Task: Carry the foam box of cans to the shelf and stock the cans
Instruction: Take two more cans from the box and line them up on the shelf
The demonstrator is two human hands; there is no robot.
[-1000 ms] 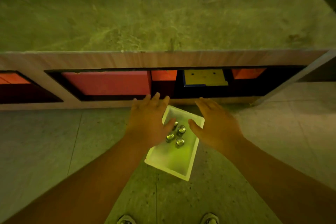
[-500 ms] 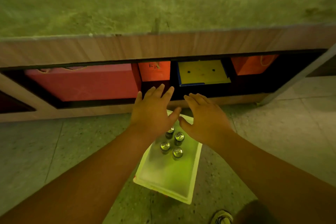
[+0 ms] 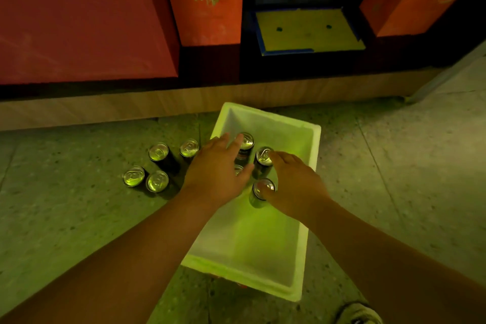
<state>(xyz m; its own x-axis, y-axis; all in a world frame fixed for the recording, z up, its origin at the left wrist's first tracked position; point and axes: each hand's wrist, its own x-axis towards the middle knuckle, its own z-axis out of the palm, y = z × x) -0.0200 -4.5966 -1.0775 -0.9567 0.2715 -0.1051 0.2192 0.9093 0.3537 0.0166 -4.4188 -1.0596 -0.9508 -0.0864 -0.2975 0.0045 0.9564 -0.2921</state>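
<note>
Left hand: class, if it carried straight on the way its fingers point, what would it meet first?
Probably the can at the far end of the foam box: the left hand points up-right, fingertips already at its top. Contact is unclear.

Four upright metal-topped cans (image 3: 157,167) stand clustered on the speckled floor (image 3: 65,218) just left of the white foam box (image 3: 302,218), blocking that side. The box's near half lies bare. On the dark low shelf (image 3: 210,60), red cartons (image 3: 79,21) fill the left; a flat yellow board (image 3: 307,30) covers the middle bay.
</note>
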